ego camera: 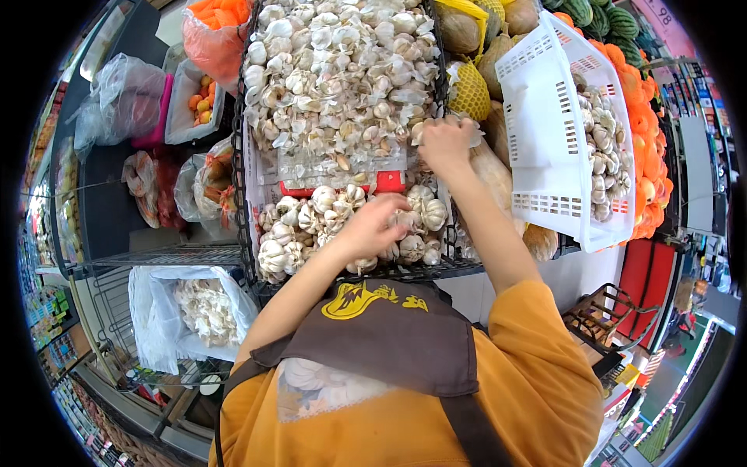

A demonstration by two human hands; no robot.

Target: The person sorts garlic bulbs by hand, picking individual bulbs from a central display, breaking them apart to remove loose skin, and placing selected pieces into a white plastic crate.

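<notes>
Garlic bulbs [295, 225] lie heaped at the near end of a black crate lined with paper. Loose garlic with much peeled skin [338, 76] fills the far part, with a clear plastic piece [344, 166] and a red strip [390, 181] between the two heaps. My left hand [379, 222] rests over the near bulbs, fingers spread and slightly blurred; whether it touches one is unclear. At the crate's right edge, my right hand [446, 143] is curled among pale, papery skins, and its fingertips are partly hidden.
A white plastic basket [545, 117] of garlic bulbs tilts at the right, beside squashes [496, 64] and orange net bags [648, 157]. At the left are bagged produce, a fruit bin [169, 117] and a plastic-lined container of garlic skins [210, 312] on a wire rack.
</notes>
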